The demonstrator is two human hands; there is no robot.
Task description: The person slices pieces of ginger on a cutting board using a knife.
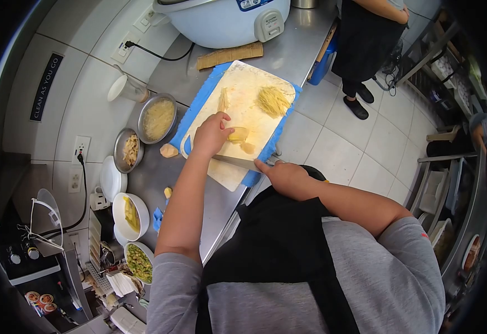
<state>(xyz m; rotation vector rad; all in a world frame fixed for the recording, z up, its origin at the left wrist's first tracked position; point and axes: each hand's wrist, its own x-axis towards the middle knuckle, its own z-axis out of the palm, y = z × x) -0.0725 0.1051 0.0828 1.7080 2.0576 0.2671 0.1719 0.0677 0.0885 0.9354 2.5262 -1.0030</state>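
Observation:
My right hand (286,177) is closed around the handle of a knife (235,162), whose blade lies across the near part of the white cutting board (249,78). Just beyond the blade, my left hand (214,132) has its fingers bent, with the fingertips at a yellow sliced piece (238,134). A smaller slice (247,147) rests beside it, close to the blade. Thin yellow strips (273,101) are heaped at the board's far right, and a narrow bundle of strips (223,99) lies at its left. Under the board is a blue cloth (199,106).
Metal bowls of shreds (159,118) and chopped pieces (130,150) stand left of the board. Nearer are white bowls with yellow pieces (132,215) and green food (139,261). A large cooker (221,22) stands behind. Another person (366,50) stands at the upper right.

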